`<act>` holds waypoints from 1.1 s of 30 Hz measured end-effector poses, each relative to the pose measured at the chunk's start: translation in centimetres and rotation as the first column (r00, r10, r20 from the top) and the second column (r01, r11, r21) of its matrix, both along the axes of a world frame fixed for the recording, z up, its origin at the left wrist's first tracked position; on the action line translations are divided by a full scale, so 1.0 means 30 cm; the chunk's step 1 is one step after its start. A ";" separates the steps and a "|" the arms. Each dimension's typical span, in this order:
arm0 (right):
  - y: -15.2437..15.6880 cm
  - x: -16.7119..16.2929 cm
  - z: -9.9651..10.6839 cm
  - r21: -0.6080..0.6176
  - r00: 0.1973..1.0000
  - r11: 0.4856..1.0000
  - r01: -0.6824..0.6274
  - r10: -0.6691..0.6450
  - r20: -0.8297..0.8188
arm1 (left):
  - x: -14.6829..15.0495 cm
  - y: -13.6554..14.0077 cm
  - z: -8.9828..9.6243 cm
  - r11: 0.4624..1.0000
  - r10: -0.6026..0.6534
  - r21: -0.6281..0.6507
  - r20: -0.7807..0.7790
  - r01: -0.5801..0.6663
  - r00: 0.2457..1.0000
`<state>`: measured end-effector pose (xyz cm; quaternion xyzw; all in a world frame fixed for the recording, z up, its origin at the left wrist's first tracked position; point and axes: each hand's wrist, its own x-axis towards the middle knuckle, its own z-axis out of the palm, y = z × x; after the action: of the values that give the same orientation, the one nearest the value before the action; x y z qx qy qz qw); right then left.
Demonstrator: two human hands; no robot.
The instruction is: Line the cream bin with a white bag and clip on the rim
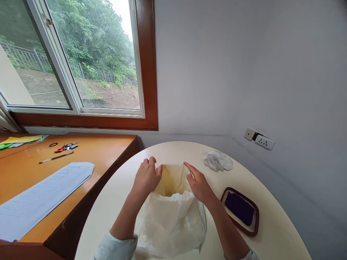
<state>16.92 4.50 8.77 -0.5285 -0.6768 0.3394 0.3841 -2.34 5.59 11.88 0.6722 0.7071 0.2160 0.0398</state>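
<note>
In the middle of the round table stands a bin lined with a white plastic bag (173, 220). Its open mouth shows a yellowish inside (170, 178), and the bag hangs loosely over the near side. At the left of the rim, my left hand (148, 176) is closed on the bag's edge with bent fingers. My right hand (199, 182) grips the right side of the rim, its index finger stretched along the edge and the thumb lower down. The bin's outer wall is hidden beneath the bag.
A crumpled clear plastic bag (217, 160) lies at the back right of the white round table (116, 195). Nearer is a brown-rimmed oblong piece (256, 222) with a purple centre (240, 208). Papers (48, 196), a pen (56, 157) and keys (69, 146) lie on the left desk.
</note>
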 end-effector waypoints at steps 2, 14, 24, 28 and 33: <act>-0.001 0.000 0.003 0.000 1.000 1.000 0.000 0.000 0.008 | -0.013 -0.006 0.004 0.997 0.001 -0.073 -0.022 -0.002 1.000; -0.001 -0.003 0.001 -0.006 1.000 1.000 0.005 -0.005 0.017 | -0.048 0.020 -0.025 0.946 -0.131 -0.272 0.182 0.178 0.974; -0.037 0.005 0.023 0.404 0.994 0.913 0.064 -0.095 0.056 | -0.034 0.002 0.004 0.978 -0.175 -0.072 0.221 0.195 0.959; -0.129 -0.020 0.053 0.647 0.975 0.757 -0.092 -0.064 0.214 | -0.029 -0.020 0.032 0.977 -0.206 0.112 0.247 0.183 0.947; -0.196 -0.071 0.038 0.465 0.832 0.809 -0.359 0.051 0.553 | -0.022 -0.045 0.051 0.935 -0.249 0.312 0.231 0.171 0.941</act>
<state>14.80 -1.38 9.92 -0.3867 -0.8774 0.0167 0.2834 -3.01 4.25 13.43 0.7076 0.5799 0.3992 0.0599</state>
